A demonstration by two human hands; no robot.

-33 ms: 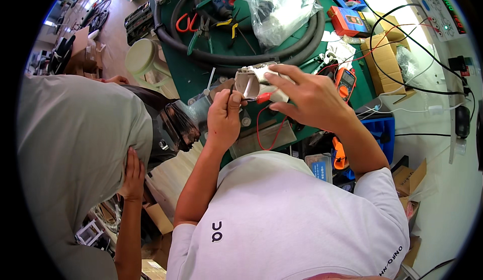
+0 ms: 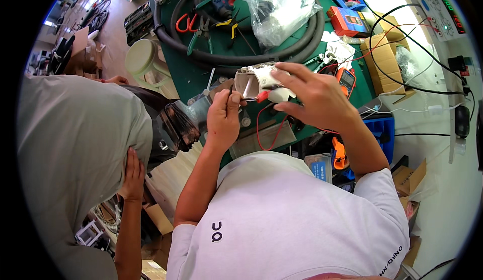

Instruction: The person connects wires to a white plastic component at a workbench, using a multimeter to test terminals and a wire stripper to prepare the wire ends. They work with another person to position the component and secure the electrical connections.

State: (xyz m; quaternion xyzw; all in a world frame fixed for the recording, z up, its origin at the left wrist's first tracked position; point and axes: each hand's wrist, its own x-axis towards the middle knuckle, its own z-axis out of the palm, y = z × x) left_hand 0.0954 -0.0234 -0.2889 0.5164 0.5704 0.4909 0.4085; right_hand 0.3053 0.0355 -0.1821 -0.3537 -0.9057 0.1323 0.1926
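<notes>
My left hand (image 2: 224,116) is closed in a pinch on a thin black lead (image 2: 231,88), at the lower left of a white, hollow housing (image 2: 267,76). A red clip (image 2: 262,96) with a red wire sits at the housing's lower edge. My right hand (image 2: 322,101) is open over the housing's right side, fingers spread and bent, the fingertips at its upper surface; whether they touch it I cannot tell. Under and left of my hands lies grey metal hardware (image 2: 201,109).
The green bench (image 2: 176,74) holds coiled black hose (image 2: 236,56), pliers (image 2: 204,28), a plastic bag (image 2: 274,18), an orange multimeter (image 2: 346,84) and cardboard boxes (image 2: 380,69). A power supply (image 2: 440,13) with trailing cables is at right. A co-worker (image 2: 85,144) in grey stands close at left.
My right hand has shifted slightly to the right, uncovering more of the white housing's side. My left hand looks unmoved.
</notes>
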